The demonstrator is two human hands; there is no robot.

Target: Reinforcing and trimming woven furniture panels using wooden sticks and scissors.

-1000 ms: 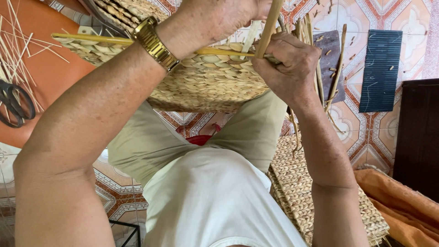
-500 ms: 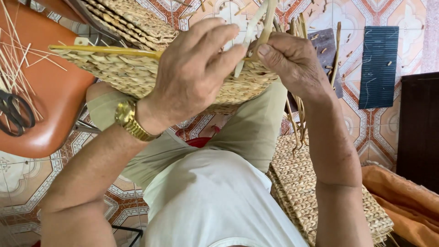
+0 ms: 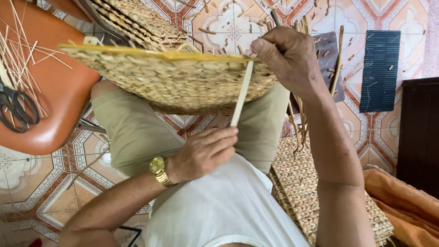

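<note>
A round woven straw basket (image 3: 173, 80) rests on my knees, its rim edged with a yellow strip. My right hand (image 3: 288, 57) grips the basket's right rim, fingers curled over the edge. My left hand (image 3: 203, 153), with a gold watch on the wrist, sits close to my chest and pinches the lower end of a pale flat strip (image 3: 241, 93). That strip runs up from my fingers to the rim beside my right hand.
An orange plastic chair (image 3: 55, 91) stands at left with thin sticks and black scissors (image 3: 16, 107) on its seat. More woven pieces lie behind the basket (image 3: 141, 20) and at lower right (image 3: 311, 183). Dark mats (image 3: 379, 68) lie on the patterned tile floor.
My left hand has come off the basket's top and dropped toward my chest, drawing the pale strip down with it. The right hand stays at the rim.
</note>
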